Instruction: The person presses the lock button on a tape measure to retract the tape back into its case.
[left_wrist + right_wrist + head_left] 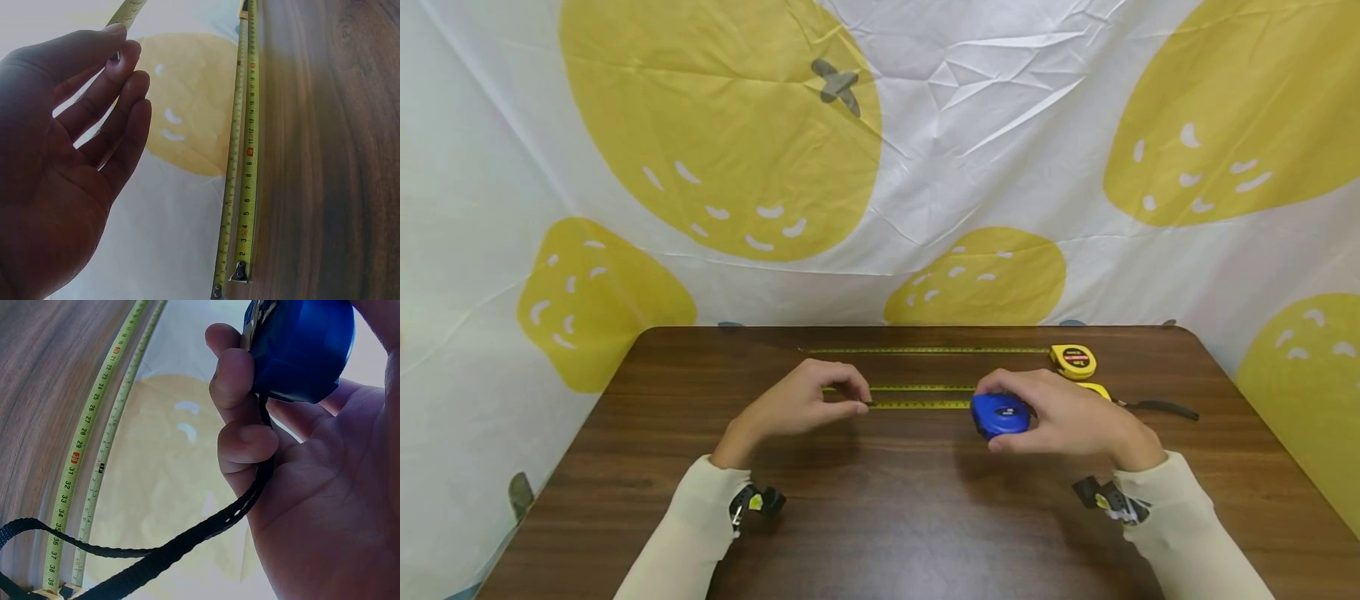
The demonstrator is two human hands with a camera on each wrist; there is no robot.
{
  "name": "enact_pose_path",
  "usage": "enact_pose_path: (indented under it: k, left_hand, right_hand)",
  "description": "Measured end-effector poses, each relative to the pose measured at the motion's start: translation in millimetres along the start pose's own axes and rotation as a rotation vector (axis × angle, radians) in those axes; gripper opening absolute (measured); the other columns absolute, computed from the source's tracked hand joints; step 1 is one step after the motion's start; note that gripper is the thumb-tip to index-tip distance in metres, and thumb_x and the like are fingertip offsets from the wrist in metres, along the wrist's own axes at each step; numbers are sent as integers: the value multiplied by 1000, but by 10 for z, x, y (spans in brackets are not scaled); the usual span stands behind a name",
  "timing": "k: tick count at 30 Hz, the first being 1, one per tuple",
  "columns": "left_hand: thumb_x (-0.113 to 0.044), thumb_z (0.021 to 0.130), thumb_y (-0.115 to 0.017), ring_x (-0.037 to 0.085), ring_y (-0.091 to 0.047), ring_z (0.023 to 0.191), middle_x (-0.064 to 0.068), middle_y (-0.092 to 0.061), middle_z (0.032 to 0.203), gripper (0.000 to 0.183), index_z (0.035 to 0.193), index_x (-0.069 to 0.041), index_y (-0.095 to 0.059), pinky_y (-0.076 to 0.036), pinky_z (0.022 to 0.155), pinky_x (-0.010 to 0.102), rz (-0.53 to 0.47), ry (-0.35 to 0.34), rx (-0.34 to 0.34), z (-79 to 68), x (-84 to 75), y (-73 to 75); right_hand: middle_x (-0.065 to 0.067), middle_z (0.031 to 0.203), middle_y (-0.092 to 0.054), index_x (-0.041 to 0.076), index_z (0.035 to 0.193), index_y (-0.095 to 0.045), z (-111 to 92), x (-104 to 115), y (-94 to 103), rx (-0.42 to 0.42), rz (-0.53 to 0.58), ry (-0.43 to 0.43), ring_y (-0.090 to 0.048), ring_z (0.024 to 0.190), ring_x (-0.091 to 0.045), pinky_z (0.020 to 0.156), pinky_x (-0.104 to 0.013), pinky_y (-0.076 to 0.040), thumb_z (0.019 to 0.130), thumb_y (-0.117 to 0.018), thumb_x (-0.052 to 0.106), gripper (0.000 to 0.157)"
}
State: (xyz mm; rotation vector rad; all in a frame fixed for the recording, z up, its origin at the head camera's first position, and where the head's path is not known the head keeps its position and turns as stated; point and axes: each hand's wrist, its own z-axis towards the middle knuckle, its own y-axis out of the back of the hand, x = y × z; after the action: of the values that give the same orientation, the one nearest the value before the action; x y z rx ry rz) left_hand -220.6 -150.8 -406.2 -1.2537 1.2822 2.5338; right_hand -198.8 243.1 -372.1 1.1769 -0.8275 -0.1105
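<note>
Printed cloth: hangs behind the table, white with large yellow fruit shapes.
Brown table: wood-grained, beneath both hands.
Right hand: curled round the blue tape measure, fingers over the far side and thumb along the near side.
Left hand: thumb and fingertips closed in a pinch on the end of the held blade, the other fingers loosely bent.
Blue tape measure: raised off the tabletop in the right hand, nearer the person than the two yellow ones.
Far yellow tape measure: lies at the back, its blade stretched to the left.
Near yellow tape measure: partly hidden behind the right hand, its extended blade roughly parallel to the far one.
Black strap: trails from the blue case past the right fingers.
Held blade: spans the gap between the hands; the step looks like pulling it out of its case. The next move seems to call for a firm pinch, an even pull and a steady case; whether a lock is set cannot be told.
Metal hook: just below the left fingertips.
</note>
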Motion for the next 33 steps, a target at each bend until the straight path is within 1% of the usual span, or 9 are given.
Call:
enact_pose_path:
  k: [5,6,7,10,13,14,18,23,33]
  left_hand:
    - [-7,98,-83,10,-71,94,-12,-77,99,10,105,-13,-79,-59,85,52,-4,-8,3,13,-15,-13]
    - [-7,98,-83,10,-71,93,-13,-77,99,10,105,-13,-79,-59,84,51,-4,-9,5,15,-18,-17]
    - [-7,99,-83,10,-71,93,-13,-77,99,9,105,-13,-79,-60,84,50,-3,-12,8,16,-19,-20]
    - [-9,100,-82,9,-72,93,-11,-77,99,8,106,-12,-79,-60,84,46,0,-14,20,18,-20,-31]
    - [-10,101,-81,8,-72,93,-9,-78,99,6,107,-12,-79,-60,85,44,3,-13,33,19,-20,-44]
    - [-10,101,-81,8,-72,93,-8,-78,100,6,107,-12,-79,-60,86,44,3,-12,36,18,-18,-48]
    - [-11,102,-81,8,-72,93,-8,-78,100,7,108,-12,-79,-61,86,46,-1,-9,40,20,-16,-58]
    - [-10,102,-80,8,-72,94,-7,-79,101,7,108,-12,-78,-61,87,46,-5,-23,39,25,-7,-67]
    - [-12,103,-80,8,-72,95,-6,-79,102,6,109,-11,-78,-61,87,47,0,-39,44,28,1,-87]
  right_hand:
    - [10,115,-71,22,136,-62,2,-36,-22,-31,-7,61,-68,101,-8,86,-36,-60,98,-86,41,49]
    - [11,115,-70,23,136,-62,3,-38,-26,-40,-6,76,-68,101,-8,85,-35,-60,97,-87,40,49]
    - [10,115,-70,23,139,-61,4,-120,-57,-46,6,113,-68,101,-8,84,-32,-59,98,-87,38,51]
    - [10,114,-70,25,140,-61,8,-117,-68,-53,14,133,-67,100,-7,83,-31,-59,97,-88,36,52]
    - [10,115,-70,24,139,-61,14,-100,-76,-38,12,105,-68,101,-8,85,-33,-59,98,-86,37,50]
    - [11,114,-70,24,137,-61,16,-19,-52,-30,-1,67,-68,102,-9,85,-36,-60,98,-87,38,49]
    - [8,116,-70,21,137,-61,26,19,-48,1,-12,16,-68,104,-11,88,-38,-60,98,-87,35,49]
    - [8,117,-70,20,138,-61,30,51,-45,17,-15,-14,-68,106,-11,90,-37,-60,97,-87,40,52]
    - [9,119,-69,24,138,-61,22,82,-64,13,-40,-36,-67,109,-14,91,-40,-60,97,-85,46,53]
